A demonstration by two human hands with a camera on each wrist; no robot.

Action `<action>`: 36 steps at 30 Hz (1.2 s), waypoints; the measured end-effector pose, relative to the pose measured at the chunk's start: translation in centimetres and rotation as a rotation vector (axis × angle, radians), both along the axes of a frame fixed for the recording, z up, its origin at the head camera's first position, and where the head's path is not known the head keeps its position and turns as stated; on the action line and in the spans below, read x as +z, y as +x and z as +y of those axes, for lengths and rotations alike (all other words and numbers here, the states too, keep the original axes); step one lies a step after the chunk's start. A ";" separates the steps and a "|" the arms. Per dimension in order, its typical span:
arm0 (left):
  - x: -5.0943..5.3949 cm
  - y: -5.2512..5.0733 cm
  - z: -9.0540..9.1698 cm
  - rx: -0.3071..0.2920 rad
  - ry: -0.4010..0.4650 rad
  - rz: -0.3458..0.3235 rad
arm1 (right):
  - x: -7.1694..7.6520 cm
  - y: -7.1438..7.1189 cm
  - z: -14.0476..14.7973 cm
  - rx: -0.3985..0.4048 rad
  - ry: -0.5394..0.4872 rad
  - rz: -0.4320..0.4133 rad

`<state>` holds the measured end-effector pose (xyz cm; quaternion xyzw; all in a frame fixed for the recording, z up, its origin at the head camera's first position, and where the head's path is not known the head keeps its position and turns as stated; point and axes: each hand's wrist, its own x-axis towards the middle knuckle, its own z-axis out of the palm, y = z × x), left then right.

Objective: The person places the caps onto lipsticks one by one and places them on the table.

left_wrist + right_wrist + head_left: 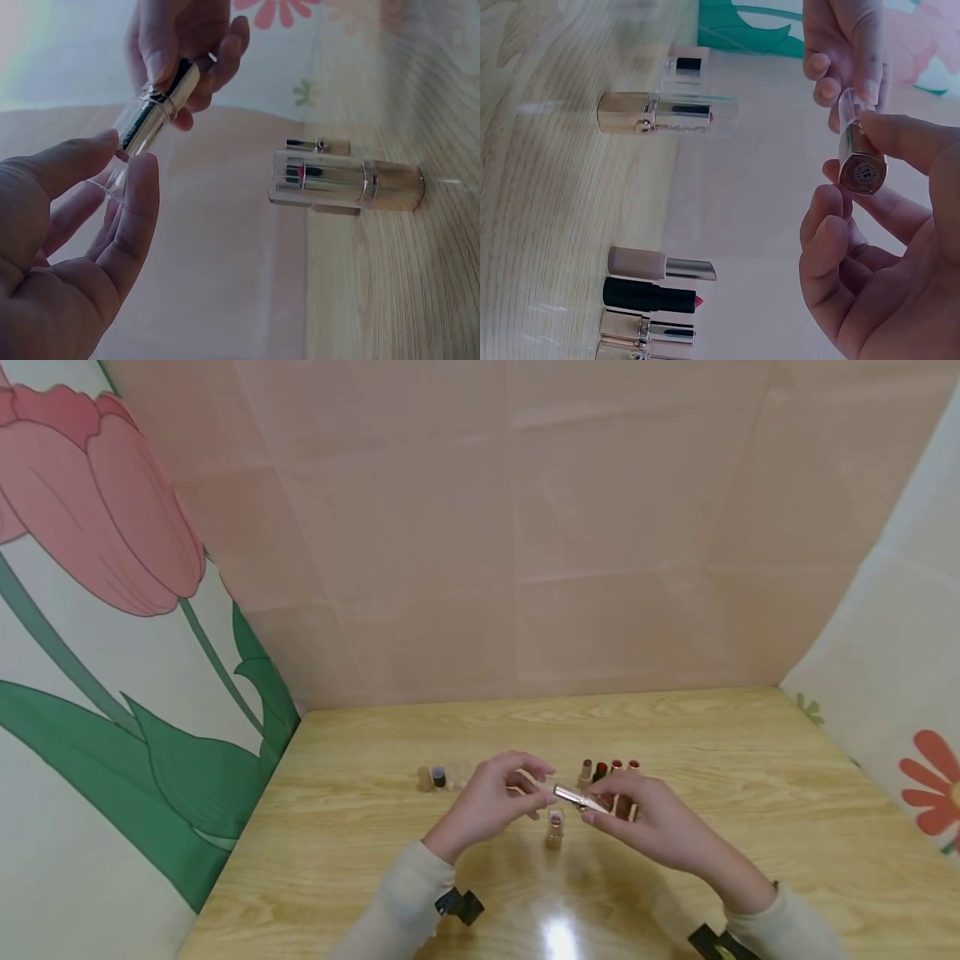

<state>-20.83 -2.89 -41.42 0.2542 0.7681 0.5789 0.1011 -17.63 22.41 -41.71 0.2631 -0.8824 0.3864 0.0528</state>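
Observation:
My right hand (652, 818) grips a shiny gold lipstick (573, 797) by its base, tilted in front of me. In the right wrist view the round label on the lipstick's bottom faces the camera. At the lipstick's other end, my left hand (495, 793) pinches a clear cap (114, 180) between thumb and fingers. The cap is by the lipstick's tip; whether it still covers it is hard to tell. Just below both hands, another gold lipstick (554, 833) stands upright on the table under a clear cap.
Several uncapped lipsticks (601, 771) stand in a row behind my right hand, one black with a red tip (649, 295). Left of my left hand stand a beige cap (424, 778), a dark cap (438, 777) and faint clear ones. Pink cloth (510, 568) hangs behind the wooden table (337, 860).

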 end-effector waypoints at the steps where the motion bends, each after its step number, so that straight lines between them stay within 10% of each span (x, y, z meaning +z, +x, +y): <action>1: 0.0 0.1 0.1 0.000 0.004 0.002 | 0.0 0.0 0.0 0.001 -0.004 0.002; 36: 0.6 1.2 0.6 0.046 0.052 0.016 | 0.4 1.0 -0.8 0.030 -0.016 0.034</action>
